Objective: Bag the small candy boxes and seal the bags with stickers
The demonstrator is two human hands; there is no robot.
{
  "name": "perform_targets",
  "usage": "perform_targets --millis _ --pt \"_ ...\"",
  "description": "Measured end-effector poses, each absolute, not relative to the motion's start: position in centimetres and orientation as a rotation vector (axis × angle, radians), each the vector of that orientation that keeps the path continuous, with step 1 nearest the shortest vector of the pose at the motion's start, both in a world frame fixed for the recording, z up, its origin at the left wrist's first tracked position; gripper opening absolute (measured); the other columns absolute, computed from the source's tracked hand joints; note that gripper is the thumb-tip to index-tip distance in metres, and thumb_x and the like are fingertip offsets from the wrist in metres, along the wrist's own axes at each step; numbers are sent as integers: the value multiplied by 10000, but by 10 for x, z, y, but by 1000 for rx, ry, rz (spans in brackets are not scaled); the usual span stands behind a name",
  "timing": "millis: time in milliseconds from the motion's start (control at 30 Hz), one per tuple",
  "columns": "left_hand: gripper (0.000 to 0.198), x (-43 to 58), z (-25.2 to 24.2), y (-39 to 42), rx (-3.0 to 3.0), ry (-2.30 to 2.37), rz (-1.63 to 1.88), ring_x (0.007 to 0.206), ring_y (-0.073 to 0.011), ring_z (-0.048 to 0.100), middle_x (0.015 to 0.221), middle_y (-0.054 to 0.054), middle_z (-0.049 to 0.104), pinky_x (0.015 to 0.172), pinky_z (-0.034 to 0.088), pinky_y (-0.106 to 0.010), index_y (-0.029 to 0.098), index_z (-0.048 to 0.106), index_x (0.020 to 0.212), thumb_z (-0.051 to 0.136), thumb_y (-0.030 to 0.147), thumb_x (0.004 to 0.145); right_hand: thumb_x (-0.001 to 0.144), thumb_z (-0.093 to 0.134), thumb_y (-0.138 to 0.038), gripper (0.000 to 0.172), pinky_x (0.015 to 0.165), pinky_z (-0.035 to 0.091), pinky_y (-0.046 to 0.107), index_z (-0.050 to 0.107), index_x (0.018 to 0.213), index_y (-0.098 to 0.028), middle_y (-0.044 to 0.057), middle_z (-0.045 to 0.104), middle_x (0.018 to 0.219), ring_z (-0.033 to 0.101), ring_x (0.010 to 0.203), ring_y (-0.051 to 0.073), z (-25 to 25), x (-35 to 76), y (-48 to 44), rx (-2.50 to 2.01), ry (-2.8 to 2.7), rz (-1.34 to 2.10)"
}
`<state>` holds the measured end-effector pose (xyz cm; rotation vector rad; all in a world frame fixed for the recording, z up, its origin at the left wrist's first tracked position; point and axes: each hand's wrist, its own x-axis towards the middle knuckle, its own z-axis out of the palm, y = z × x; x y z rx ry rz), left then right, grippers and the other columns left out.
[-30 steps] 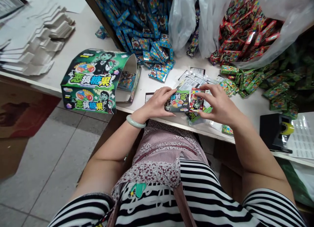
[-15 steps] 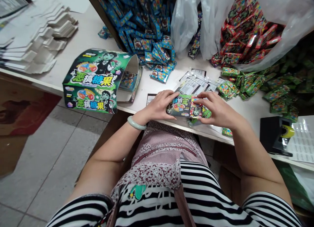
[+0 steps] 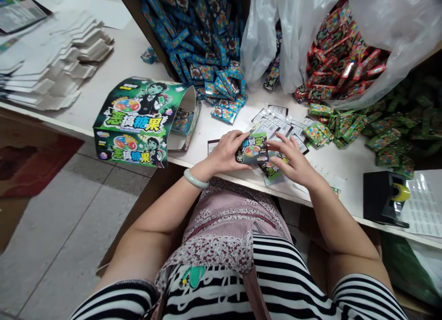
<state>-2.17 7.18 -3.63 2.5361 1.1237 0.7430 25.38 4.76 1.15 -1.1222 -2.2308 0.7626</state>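
My left hand (image 3: 224, 153) is closed round the left end of a small dark-green candy box (image 3: 253, 149) printed with a colour wheel and yellow and blue lettering. My right hand (image 3: 295, 162) is at the box's right end, thumb and fingers apart, the tips touching or very near the edge. Beneath the right fingers lies a green candy packet (image 3: 273, 172), partly covered. Just beyond the box, clear sleeves with printed labels (image 3: 271, 122) overlap on the table. No red packet shows at the box's end now.
A large green display box (image 3: 133, 117) stands at left, with flat cardboard blanks (image 3: 58, 57) behind it. Blue packets (image 3: 207, 48), red packets (image 3: 345, 62) in a plastic bag and green packets (image 3: 348, 124) are heaped at the back. A tape dispenser (image 3: 380, 198) sits at right.
The red packet at the box's right end has gone out of sight, apparently inside the box. My right hand has opened a little. The view has shifted slightly.
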Motion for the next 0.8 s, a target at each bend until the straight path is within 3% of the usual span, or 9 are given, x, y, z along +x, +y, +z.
perform_targets --millis 133,233,433,633,800 --pt "1104 -27 -42 80 2547 1215 744 1249 -375 508 1349 -211 507 1067 439 -540 139 368 1515 805 687 662 972 481 -524 415 1080 443 572 626 1240 -243 73 774 980 678 1151 280 -6 265 88 -1222 -1809 900" --pt "1080 -31 -47 87 2550 1296 711 1242 -390 515 1352 -212 509 1052 442 -558 146 387 1503 832 636 651 869 598 -548 414 979 532 501 668 1108 -217 76 770 948 724 985 257 -21 260 143 -1283 -1654 891" --pt "1040 -35 -48 91 2505 1250 721 1255 -392 527 1343 -214 524 1053 456 -573 153 378 1507 800 642 691 816 544 -365 412 1056 503 458 639 1166 -169 145 720 1214 669 1142 237 -20 193 276 -1338 -1542 782" --pt "1073 -44 -47 95 2440 1253 757 1267 -394 535 1363 -218 517 1058 479 -567 162 331 1532 833 593 687 811 441 -255 524 1061 478 524 600 1300 -157 141 710 1237 631 1194 269 -2 163 367 -1454 -1443 564" --pt "1117 -46 -47 94 2389 1260 792 1243 -403 554 1343 -214 537 1028 502 -584 194 265 1558 853 562 684 972 296 -213 488 1044 490 502 500 1413 -163 132 670 1292 603 1196 263 13 166 414 -1302 -2031 153"
